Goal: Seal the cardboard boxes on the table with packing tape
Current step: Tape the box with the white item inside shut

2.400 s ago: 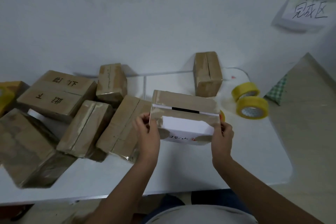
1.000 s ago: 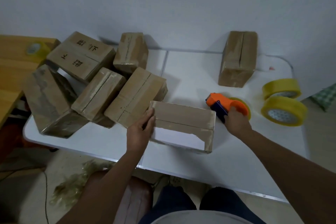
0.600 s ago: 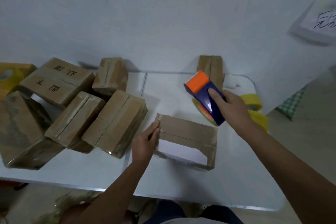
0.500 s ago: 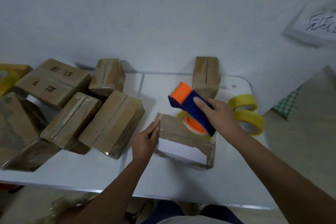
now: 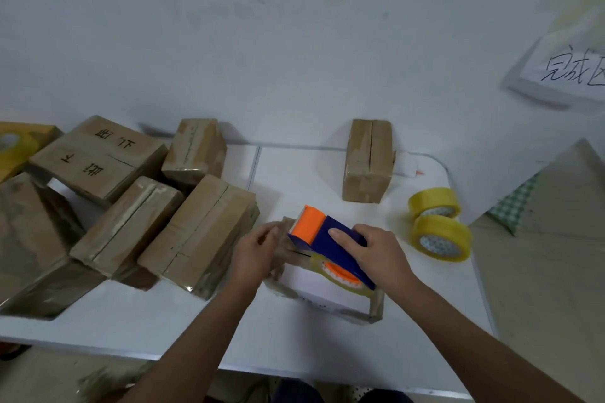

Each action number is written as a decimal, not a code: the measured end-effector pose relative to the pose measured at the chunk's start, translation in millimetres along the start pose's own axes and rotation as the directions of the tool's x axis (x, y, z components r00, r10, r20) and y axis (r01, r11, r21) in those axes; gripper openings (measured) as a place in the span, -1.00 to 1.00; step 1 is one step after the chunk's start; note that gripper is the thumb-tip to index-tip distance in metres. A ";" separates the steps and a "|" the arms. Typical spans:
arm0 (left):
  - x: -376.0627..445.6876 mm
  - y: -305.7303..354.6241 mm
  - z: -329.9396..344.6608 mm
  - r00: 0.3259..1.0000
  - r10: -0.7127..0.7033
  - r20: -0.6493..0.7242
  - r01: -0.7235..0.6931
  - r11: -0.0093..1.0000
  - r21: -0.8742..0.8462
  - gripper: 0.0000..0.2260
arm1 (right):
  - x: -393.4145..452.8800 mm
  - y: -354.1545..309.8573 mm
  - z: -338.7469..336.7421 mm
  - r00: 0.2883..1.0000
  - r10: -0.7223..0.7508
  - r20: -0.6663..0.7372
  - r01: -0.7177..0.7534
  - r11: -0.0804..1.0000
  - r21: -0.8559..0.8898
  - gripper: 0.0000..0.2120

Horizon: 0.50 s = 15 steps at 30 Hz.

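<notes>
A small cardboard box (image 5: 327, 291) with a white front face lies on the white table (image 5: 294, 343) near its front edge. My right hand (image 5: 376, 252) grips a blue and orange tape dispenser (image 5: 327, 239) and holds it on top of the box, its orange end near the box's left end. My left hand (image 5: 258, 252) rests against the left end of the box with fingers bent over its edge. The box's top is mostly hidden by the dispenser and my hands.
Several taped cardboard boxes (image 5: 196, 232) lie piled on the table's left half. One box (image 5: 368, 160) stands by the wall at the back. Two yellow tape rolls (image 5: 438, 226) sit at the right. A handwritten paper sign (image 5: 573, 72) hangs on the wall.
My right hand picked up the tape dispenser from the table right of the box and lowered it onto the box's top. My left hand stayed at the box's left end.
</notes>
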State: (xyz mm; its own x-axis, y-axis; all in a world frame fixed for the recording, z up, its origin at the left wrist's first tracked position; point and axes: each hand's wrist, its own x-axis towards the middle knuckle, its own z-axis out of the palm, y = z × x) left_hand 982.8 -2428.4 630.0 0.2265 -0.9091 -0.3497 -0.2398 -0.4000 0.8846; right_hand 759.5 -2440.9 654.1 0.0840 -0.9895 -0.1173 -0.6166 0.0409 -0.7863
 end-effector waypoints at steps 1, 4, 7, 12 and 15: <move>1.1 8.7 -0.4 0.992 -0.102 0.073 0.108 0.991 -0.077 -0.76 | -0.2 -0.9 -0.2 1.000 0.005 0.003 -0.005 1.000 0.007 -0.44; 4.4 30.5 0.9 0.889 -0.321 0.328 0.409 0.877 -0.250 -0.58 | -0.1 -1.9 -0.6 1.000 0.015 0.018 -0.015 1.000 0.003 -0.44; 6.5 42.8 1.5 0.835 -0.364 0.413 0.508 0.799 -0.322 -0.55 | 0.2 -2.5 -0.5 0.999 0.023 0.028 -0.023 1.000 -0.014 -0.45; 12.0 48.2 -4.2 0.829 -0.329 0.453 0.505 0.788 -0.351 -0.67 | 1.3 -4.7 -2.7 0.998 0.039 0.050 -0.038 0.999 -0.016 -0.50; 13.6 47.2 -6.3 0.843 -0.294 0.451 0.460 0.829 -0.318 -0.71 | 0.5 -3.3 -2.5 0.997 0.039 0.064 -0.037 0.999 -0.033 -0.58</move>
State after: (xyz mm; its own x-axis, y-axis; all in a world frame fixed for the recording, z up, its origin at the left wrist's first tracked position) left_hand 980.6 -2458.9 669.0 -0.1643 -0.7010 -0.6939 0.2055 -0.7124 0.6710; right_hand 759.6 -2441.9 658.1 0.1099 -0.9763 -0.1866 -0.6445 0.0730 -0.7611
